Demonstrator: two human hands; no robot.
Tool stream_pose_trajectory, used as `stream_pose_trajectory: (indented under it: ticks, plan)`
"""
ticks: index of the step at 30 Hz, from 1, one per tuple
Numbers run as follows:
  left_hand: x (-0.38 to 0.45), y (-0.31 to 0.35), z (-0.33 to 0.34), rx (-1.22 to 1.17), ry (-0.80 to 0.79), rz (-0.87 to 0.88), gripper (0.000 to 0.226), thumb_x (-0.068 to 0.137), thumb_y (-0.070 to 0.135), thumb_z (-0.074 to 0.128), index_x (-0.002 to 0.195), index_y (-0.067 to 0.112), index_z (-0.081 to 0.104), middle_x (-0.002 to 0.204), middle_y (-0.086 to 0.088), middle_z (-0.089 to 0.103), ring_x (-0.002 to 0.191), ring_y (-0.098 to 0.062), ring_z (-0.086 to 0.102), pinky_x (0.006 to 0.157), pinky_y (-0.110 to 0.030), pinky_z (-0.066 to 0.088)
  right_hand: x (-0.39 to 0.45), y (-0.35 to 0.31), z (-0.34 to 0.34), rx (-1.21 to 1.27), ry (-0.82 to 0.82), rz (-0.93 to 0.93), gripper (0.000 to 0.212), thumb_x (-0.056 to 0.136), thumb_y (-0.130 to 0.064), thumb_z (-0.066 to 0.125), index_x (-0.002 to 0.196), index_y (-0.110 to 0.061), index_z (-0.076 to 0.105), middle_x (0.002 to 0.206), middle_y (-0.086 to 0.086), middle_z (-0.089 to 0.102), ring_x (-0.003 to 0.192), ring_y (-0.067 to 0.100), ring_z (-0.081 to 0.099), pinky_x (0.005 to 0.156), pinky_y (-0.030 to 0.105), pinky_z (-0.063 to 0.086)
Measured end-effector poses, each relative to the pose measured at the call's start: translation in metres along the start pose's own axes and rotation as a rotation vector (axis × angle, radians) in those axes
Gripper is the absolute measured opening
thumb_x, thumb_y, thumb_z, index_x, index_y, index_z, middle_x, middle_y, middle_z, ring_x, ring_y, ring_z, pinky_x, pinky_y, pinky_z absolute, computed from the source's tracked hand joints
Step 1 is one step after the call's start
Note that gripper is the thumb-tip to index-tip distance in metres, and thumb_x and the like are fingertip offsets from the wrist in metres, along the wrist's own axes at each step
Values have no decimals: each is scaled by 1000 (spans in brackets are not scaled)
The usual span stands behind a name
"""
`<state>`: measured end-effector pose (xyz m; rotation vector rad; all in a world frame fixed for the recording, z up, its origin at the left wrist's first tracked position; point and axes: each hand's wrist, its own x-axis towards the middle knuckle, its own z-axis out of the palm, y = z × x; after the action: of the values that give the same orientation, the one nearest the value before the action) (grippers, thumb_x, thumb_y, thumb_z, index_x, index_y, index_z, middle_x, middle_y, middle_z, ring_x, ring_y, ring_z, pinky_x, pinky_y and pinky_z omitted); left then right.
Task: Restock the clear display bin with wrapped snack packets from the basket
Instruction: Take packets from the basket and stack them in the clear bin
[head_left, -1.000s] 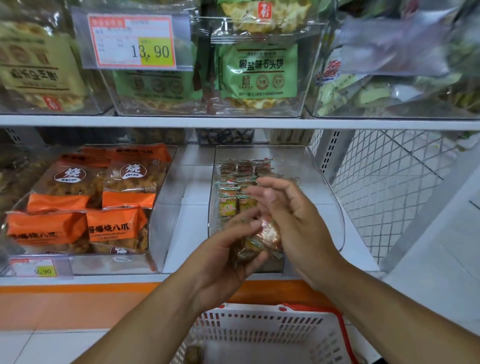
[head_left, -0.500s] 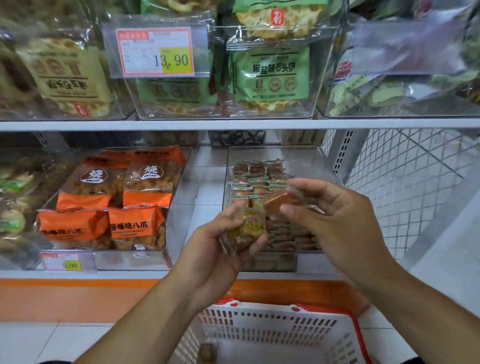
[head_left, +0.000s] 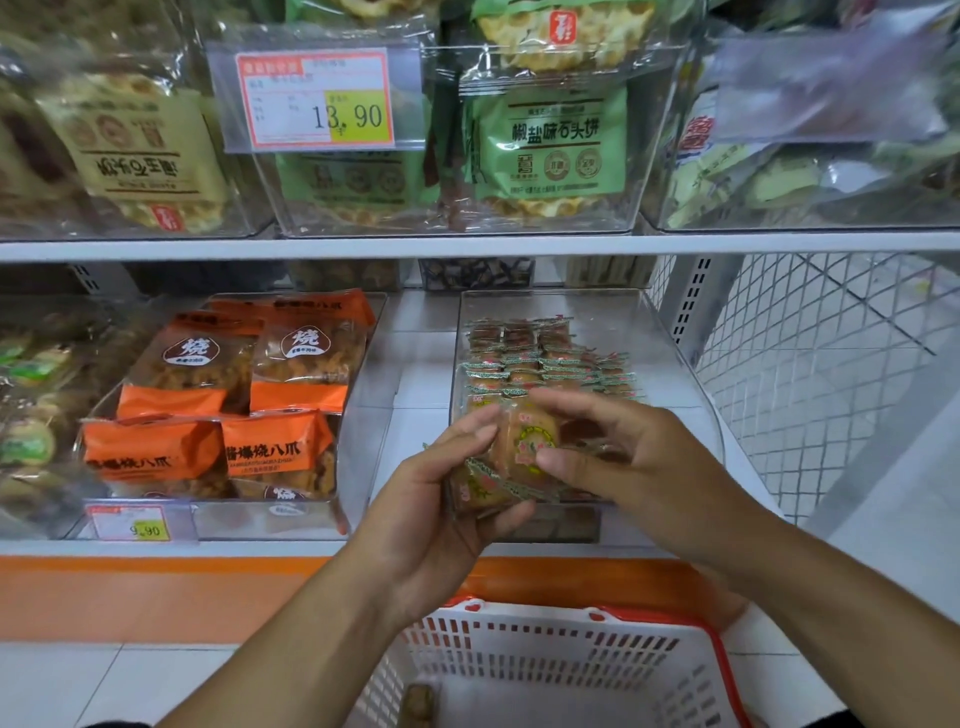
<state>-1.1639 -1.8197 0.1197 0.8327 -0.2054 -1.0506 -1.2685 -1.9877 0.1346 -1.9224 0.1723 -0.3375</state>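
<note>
A clear display bin sits on the lower shelf, right of centre, with several small wrapped snack packets lined up in rows inside. My left hand holds a small stack of the same wrapped packets just in front of the bin's near wall. My right hand pinches the top packet of that stack between thumb and fingers. Below the hands stands a white basket with a red rim; one packet lies on its floor.
A second clear bin with orange snack bags stands to the left on the same shelf. The upper shelf carries bins of green and yellow cracker bags and a price tag. A white wire mesh panel closes the right side.
My right hand, which had lifted one packet away toward the bin, has come back to the stack in my left hand. The view has shifted slightly to the left.
</note>
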Motion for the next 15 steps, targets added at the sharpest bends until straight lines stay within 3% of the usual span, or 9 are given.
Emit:
stream_pose_trajectory:
  ticks: [2,5,8,11,13,15]
  plan:
    - [0,0,2,21,14,1,32,82,23,69,112,21,78,106,-6,75,84,-18,75,57,-27,61,0,2,0,120,-51,43,41,76,-37,78,116,-32,72,114,-8,74,110,10,68,92,33,56]
    - [2,0,1,20,81,-25,26,80,25,72,104,22,81,115,-11,75,96,-23,73,54,-25,59,4,3,-8,319,91,53,38,71,-23,77,108,-20,69,105,3,77,101,20,72,77,23,57]
    - [6,-1,-2,42,133,-59,22,81,30,74,99,19,82,114,-18,75,96,-26,74,52,-23,58,7,-3,-28,342,31,-42,33,72,-16,78,104,-19,72,107,8,76,103,22,71,84,23,56]
    - [6,-4,-2,186,104,-113,38,86,50,71,107,20,81,102,-13,77,79,-17,75,49,-20,55,3,-10,-33,92,-252,-60,34,81,-20,79,113,-28,75,115,2,74,110,19,69,95,31,55]
    - [6,-9,-1,322,68,-155,51,85,66,65,111,24,79,96,-10,77,73,-13,73,48,-19,52,2,-5,-29,-145,-311,-34,43,86,-19,77,123,-40,70,117,-8,70,114,14,66,102,40,52]
    - [6,-13,-2,395,54,-194,67,79,78,63,111,21,79,93,-11,75,69,-14,70,45,-19,48,2,-3,-23,-243,-327,4,48,86,-23,77,130,-40,65,114,-18,63,114,8,62,104,40,50]
